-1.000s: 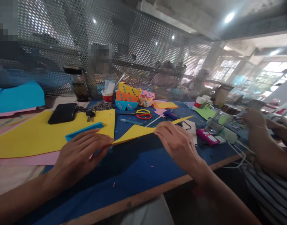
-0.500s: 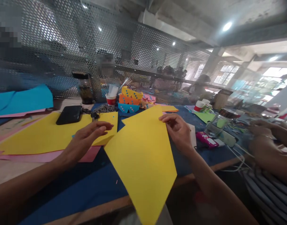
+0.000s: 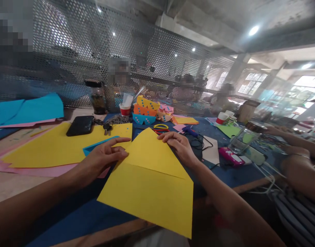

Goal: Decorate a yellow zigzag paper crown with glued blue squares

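A yellow paper sheet (image 3: 147, 195) with a crease or slit across it lies tilted over the front of the blue table (image 3: 100, 216). My right hand (image 3: 179, 145) pinches its upper right edge between thumb and fingers. At the sheet's upper left edge is my left hand (image 3: 105, 156), its fingers apart and its fingertips beside the paper; it does not grip it. A folded blue paper piece (image 3: 95, 145) shows behind my left hand, on a large yellow sheet (image 3: 51, 147).
Left: black phone (image 3: 80, 125), keys, blue sheets (image 3: 41, 109), dark jar (image 3: 97, 97). Behind: folded paper pieces with dots (image 3: 145, 111), red-and-white cup, yellow-handled scissors (image 3: 160, 127). Right: glue gun (image 3: 190, 131), pink device (image 3: 231, 157), glass jar (image 3: 246, 139), cables, another person's arm (image 3: 296, 154).
The yellow sheet has turned and lowered, showing its crease. My right hand has moved left with it, and my left hand has come to its edge. The scissors and glue gun are now uncovered.
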`<state>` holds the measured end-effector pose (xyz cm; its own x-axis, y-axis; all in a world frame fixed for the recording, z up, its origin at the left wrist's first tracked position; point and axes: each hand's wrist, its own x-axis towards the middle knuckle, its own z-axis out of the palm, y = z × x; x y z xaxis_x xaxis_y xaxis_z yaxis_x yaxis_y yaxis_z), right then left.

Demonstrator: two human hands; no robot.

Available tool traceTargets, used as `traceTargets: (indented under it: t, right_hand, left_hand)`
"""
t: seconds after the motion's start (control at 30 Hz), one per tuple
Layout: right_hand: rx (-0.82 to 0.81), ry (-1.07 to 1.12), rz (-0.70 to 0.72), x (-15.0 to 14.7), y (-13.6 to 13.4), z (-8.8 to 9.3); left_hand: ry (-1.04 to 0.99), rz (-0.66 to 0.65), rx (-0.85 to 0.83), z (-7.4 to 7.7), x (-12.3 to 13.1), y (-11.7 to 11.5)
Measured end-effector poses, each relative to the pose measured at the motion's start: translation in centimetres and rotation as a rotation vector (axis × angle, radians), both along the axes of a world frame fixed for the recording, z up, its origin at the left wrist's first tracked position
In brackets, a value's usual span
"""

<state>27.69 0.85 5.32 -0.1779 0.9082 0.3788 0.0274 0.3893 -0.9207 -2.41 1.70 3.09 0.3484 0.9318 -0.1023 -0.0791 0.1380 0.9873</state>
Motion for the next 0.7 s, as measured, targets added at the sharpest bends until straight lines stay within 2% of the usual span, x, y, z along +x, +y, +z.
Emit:
traceTargets:
  t: [0.13,0.23,0.47,0.57,0.7]
  right_hand:
    - [-0.163,-0.072,0.018,-0.1,0.2,-1.0]
    - [-0.176,-0.165,-0.001,-0.3,0.3,-1.5]
    - [0.028,-0.272,-0.091,-0.2,1.0,-2.9]
    - [0.044,-0.321,-0.109,0.0,0.8,-2.9]
    - [-0.005,-0.349,-0.096,0.2,0.4,-2.3]
  left_hand:
    - [0.063,0.113,0.086,0.8,0.8,-0.7]
    - [0.124,0.155,0.127,0.9,1.0,-0.9]
    - [0.370,-0.020,0.232,-0.6,0.6,-0.5]
    - [0.409,-0.025,0.274,-0.8,0.7,-0.4]
    - [0.373,0.003,0.198,-0.9,0.7,-0.4]
